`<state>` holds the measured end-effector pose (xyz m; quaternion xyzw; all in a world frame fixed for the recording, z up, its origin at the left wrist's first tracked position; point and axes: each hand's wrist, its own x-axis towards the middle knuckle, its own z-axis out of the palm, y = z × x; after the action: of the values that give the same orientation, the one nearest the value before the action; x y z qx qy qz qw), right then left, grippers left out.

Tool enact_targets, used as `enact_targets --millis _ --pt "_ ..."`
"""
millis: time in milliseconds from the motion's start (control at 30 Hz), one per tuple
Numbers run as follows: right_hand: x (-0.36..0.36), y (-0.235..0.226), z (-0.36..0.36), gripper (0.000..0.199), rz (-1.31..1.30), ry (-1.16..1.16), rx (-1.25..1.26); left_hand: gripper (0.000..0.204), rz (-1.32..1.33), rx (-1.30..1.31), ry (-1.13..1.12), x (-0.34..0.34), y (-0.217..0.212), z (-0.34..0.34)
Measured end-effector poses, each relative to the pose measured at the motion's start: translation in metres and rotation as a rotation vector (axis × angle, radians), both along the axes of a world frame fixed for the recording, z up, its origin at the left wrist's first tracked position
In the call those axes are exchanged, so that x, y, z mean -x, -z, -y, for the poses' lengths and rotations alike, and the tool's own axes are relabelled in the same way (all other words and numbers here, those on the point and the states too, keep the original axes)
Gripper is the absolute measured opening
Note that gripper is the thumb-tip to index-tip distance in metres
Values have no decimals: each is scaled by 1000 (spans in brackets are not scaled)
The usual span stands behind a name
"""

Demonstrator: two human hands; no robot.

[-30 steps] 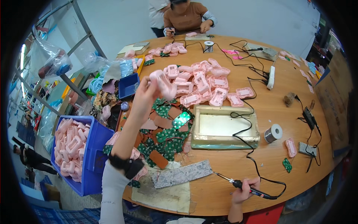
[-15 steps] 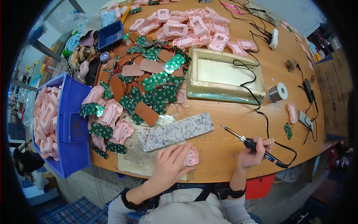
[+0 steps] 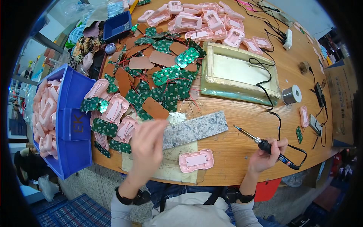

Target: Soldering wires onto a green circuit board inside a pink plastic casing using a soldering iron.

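- Near left: blue bin [image 3: 77, 125], filled with pink shells [image 3: 47, 109].
- Right of the bin: further pink shells, with green boards [image 3: 104, 128] lying among them.
- Beyond these: a loose heap of green boards and brown boards [image 3: 141, 62].
- Left hand [image 3: 149, 142]: blurred, fingers bent, at the left end of the slab [image 3: 196, 129] — cannot tell whether it grips anything.
- Near centre: lone shell [image 3: 196, 160], hollow side up, partly on the mat [image 3: 174, 166], untouched, between the hands.
- Far centre: pale tray [image 3: 234, 93], beyond the slab.
- Near right: right hand [image 3: 264, 157] clamped on the iron [image 3: 264, 145], tip clear of the slab — hands well apart.
- Right of the tray: spool [image 3: 290, 95].
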<state>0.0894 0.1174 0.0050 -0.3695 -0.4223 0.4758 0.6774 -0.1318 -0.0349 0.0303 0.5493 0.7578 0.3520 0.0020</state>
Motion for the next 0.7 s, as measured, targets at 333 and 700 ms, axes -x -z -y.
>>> enact_targets --millis 333,700 --pt "-1 -5 1 22 -2 -25 20 15 806 257 -109 20 0 -50" --pt "6 -6 5 21 64 -187 -7 15 771 163 -85 -12 -8 -11"
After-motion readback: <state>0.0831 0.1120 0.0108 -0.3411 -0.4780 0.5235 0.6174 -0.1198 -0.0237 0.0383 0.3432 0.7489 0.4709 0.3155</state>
